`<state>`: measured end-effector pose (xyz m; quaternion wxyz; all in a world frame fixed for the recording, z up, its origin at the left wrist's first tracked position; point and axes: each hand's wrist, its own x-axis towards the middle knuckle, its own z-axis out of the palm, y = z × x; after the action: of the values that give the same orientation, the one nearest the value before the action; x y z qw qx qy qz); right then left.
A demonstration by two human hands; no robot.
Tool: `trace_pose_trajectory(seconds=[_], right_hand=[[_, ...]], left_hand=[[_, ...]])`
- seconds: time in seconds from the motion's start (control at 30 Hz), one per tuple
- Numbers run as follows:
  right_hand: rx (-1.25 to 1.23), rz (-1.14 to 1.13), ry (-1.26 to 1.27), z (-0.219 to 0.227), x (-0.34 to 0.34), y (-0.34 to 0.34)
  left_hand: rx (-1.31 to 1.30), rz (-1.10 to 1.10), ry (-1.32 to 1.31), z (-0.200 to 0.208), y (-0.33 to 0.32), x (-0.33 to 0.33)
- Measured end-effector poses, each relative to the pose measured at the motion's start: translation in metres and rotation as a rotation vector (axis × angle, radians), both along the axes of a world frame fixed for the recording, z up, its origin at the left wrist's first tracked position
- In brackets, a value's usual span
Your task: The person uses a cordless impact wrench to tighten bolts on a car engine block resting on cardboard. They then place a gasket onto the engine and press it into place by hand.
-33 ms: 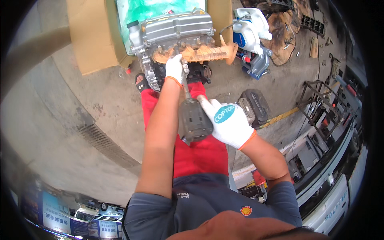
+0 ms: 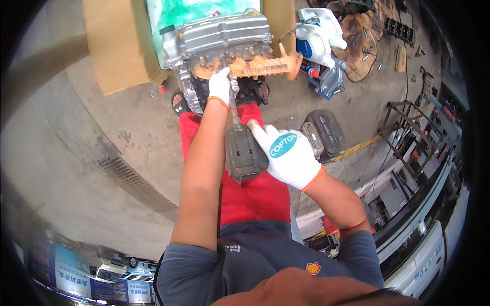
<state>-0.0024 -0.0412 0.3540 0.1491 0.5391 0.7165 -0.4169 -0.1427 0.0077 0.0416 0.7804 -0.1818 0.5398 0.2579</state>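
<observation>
A grey car engine [image 2: 224, 35] stands in front of me, with a rusty orange exhaust manifold [image 2: 263, 67] along its near side. My left hand [image 2: 220, 85], in a white glove, is closed round the long extension bar [image 2: 235, 116] close to the manifold. That bar runs back to a dark impact wrench [image 2: 246, 152] above my red trouser legs. My gloved right hand [image 2: 292, 155] grips the wrench from its right side; the handle and most of the fingers are hidden beneath. The bar's far tip meets the manifold's upper edge, but the fastener there cannot be made out.
Behind the engine lie an opened cardboard box [image 2: 120, 51] and green plastic wrap [image 2: 191, 13]. White jugs [image 2: 319, 43] and a blue-grey bottle [image 2: 329, 81] sit right of the manifold. A dark case [image 2: 326, 133] rests on the floor, with a metal frame [image 2: 408, 130] beyond it.
</observation>
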Motion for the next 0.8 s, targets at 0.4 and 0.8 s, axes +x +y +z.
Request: trace_pose_trajectory(seconds=[0.4, 0.8], right_hand=[[-0.073, -0.228, 0.134, -0.004, -0.008, -0.027], [0.077, -0.607, 0.243, 0.035, 0.042, -0.179]], left_hand=[[-0.009, 0.021, -0.015, 0.009, -0.001, -0.019], [0.283, -0.421, 0.156, 0.177, -0.041, 0.062]])
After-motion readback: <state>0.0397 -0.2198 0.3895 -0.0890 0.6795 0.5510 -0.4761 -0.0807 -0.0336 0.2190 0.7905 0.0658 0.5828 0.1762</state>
